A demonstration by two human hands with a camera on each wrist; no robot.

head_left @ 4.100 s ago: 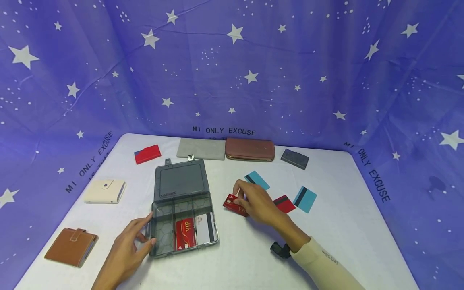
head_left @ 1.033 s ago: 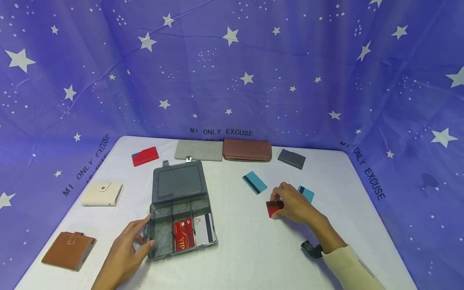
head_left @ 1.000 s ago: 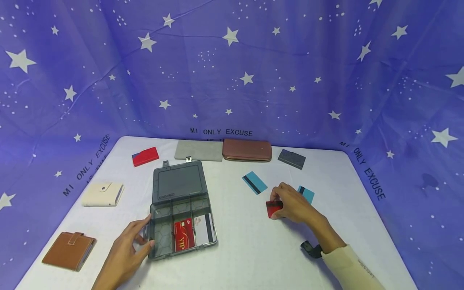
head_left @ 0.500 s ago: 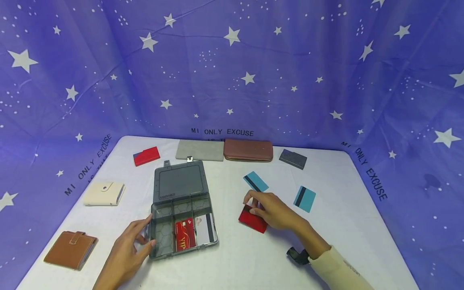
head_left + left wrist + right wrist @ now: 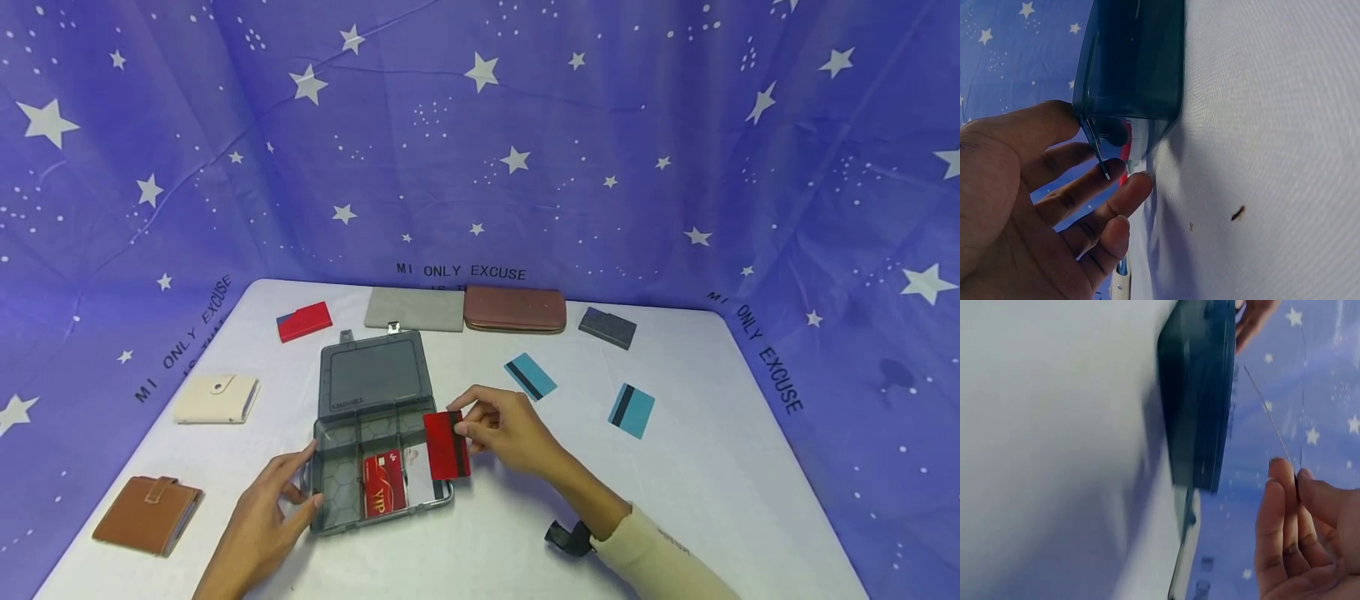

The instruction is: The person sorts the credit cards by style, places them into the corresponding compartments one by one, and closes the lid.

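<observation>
My right hand (image 5: 513, 429) pinches a red card (image 5: 444, 446) with a dark stripe between thumb and fingers. In the head view that card overlaps the right edge of an open grey plastic organizer box (image 5: 337, 529); in the right wrist view it shows edge-on, apart from the box wall. A red VIP card (image 5: 383, 483) lies in the middle front compartment. Beside it, a white card (image 5: 418, 473) with a dark stripe is partly covered by the held card. My left hand (image 5: 262, 517) holds the box's left side, thumb and curved fingers around its handle end.
Two blue striped cards (image 5: 530, 376) (image 5: 631, 411) lie to the right. Along the back are a red card holder (image 5: 304, 322), a grey wallet (image 5: 415, 309), a brown zip wallet (image 5: 515, 309) and a dark card holder (image 5: 607, 327). Cream (image 5: 216, 398) and brown (image 5: 147, 514) wallets lie left.
My right hand has picked up the striped red card from the right and carried it left to the box. The VIP card in the middle compartment has turned around. My left hand has stayed put.
</observation>
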